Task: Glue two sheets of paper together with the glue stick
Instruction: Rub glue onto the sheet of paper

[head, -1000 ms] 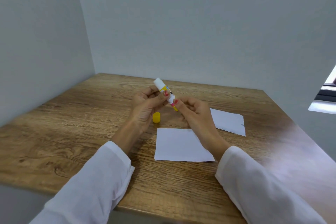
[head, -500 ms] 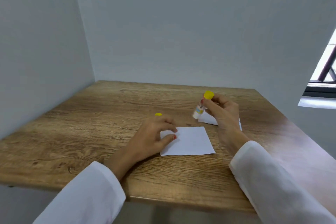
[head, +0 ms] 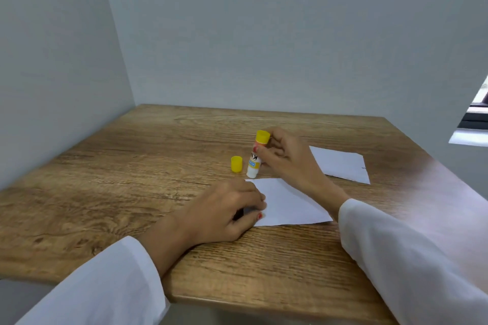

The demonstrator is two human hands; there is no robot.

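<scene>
Nearest the table's (head: 111, 192) front edge, the left hand (head: 224, 211) lies palm-down with fingertips pressed on the left edge of the near paper sheet (head: 287, 203), pinning it rather than gripping it. That sheet is thin, light and limp, likely to slide or buckle under a dragged stick, so a flat hold by one edge suits it.

Just beyond the sheet's far corner, the right hand (head: 287, 158) grasps the glue stick (head: 256, 157) around its barrel, inverted and nearly upright, yellow base up and white tip down, very close to or touching the wood beside the sheet. The tube looks rigid, light and smooth, so a firm mid-barrel pinch is probably best. Its yellow cap (head: 236, 164) stands on the table just left of it.

Farther right, towards the table's right edge, the second paper sheet (head: 340, 163) lies flat, apart from the first.
</scene>
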